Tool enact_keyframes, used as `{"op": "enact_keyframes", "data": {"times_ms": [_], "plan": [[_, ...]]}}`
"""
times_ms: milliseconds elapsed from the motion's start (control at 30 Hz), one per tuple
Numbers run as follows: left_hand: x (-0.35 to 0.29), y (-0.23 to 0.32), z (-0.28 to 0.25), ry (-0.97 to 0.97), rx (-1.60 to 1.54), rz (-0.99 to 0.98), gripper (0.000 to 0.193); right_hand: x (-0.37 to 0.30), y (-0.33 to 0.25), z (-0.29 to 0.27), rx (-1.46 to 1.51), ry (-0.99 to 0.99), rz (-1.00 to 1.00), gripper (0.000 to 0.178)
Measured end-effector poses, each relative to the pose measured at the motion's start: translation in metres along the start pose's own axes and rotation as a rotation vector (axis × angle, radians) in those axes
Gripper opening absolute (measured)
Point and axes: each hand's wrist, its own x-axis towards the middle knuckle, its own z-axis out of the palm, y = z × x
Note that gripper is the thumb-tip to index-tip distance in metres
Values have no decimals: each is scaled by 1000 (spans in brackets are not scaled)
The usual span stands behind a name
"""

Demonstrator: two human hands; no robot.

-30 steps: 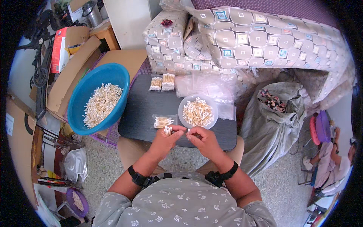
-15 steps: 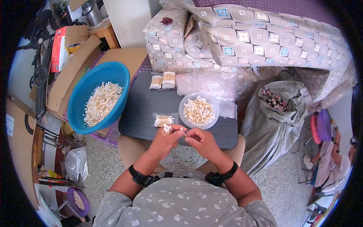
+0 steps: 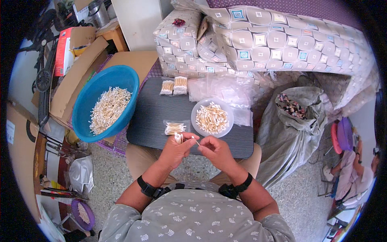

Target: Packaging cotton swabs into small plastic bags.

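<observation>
Several cotton swabs stick out between the curled fingers of my left hand, which is closed around them. Between my two hands one single cotton swab is pinched by my right hand, its white tip close to my left fingertips. Just beyond my hands on the dark table stands a white round bowl full of loose swabs. A clear bag with a swab bundle lies flat beyond my left hand. Two more packed swab bundles lie at the table's far edge.
A large blue basin of loose swabs stands left of the table. Clear plastic bags are piled at the back right. A grey sack stands to the right, below a patterned sofa. Another person sits far right.
Hardly anything differs. The single swab between my hands has tilted slightly and my right fingers have shifted a little; both hands stay in the same place.
</observation>
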Motion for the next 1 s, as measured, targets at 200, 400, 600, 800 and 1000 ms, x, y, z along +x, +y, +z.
{"op": "enact_keyframes", "data": {"times_ms": [200,400,600,800,1000], "plan": [[0,1,1,8,10,0,14,-2,2,0,31,-5,3,12],[-2,5,5,-37,129,15,14,-2,-4,3,69,-16,-2,11],[-3,4,11,-60,149,33,16,3,6,7,211,-43,52,17],[-1,-4,1,-75,101,-43,25,3,4,8,248,-113,105,17],[-2,3,-2,-43,261,59,31,10,-1,-39,-246,36,-2,18]]}}
